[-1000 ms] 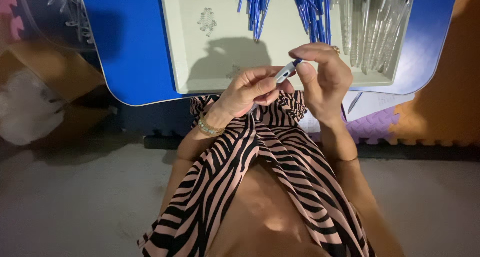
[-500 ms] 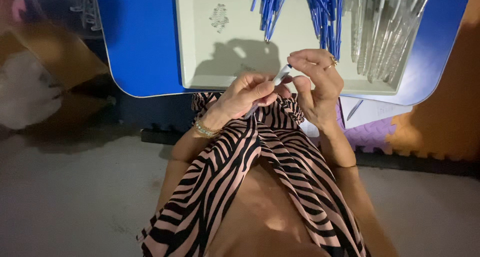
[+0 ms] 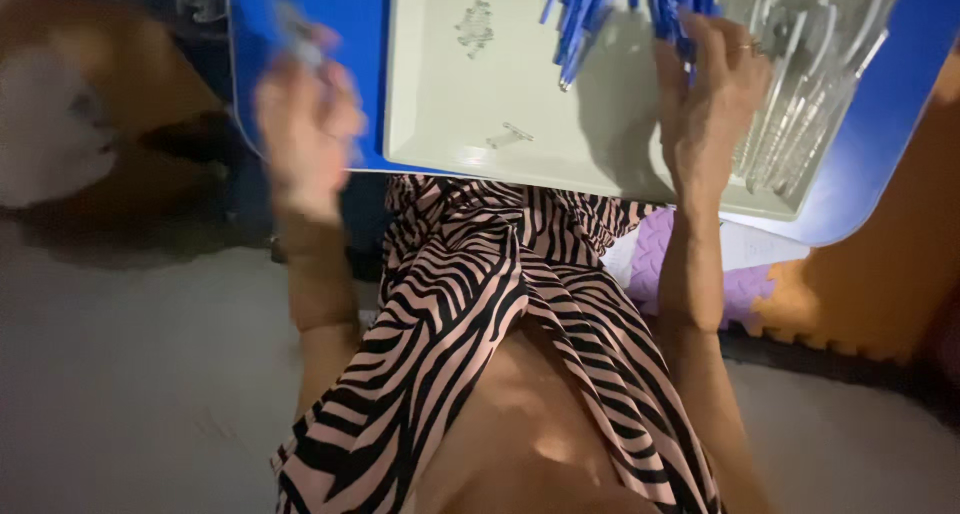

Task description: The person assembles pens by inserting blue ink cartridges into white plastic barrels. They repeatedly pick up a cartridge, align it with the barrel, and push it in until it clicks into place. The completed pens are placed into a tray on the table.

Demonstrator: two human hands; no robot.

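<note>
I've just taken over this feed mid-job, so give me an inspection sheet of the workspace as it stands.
Surface: blue table carrying a pale tray.
Job's things: blue pen parts piled at the tray's top; clear pen barrels on its right side.
Clutter: two small pieces loose on the tray.
Hands: left hand blurred over the table's left edge, seemingly holding a pen; right hand on the blue pile, grip unclear.
Cables: nothing seen.
Surroundings: grey floor, purple and orange foam mats, pale bag-like thing at left.

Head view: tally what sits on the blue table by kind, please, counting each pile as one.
Pale tray: 1
Pile of blue pen parts: 1
Pile of clear tubes: 1
Total: 3. The single pieces in each pile overlap too much to count.
</note>
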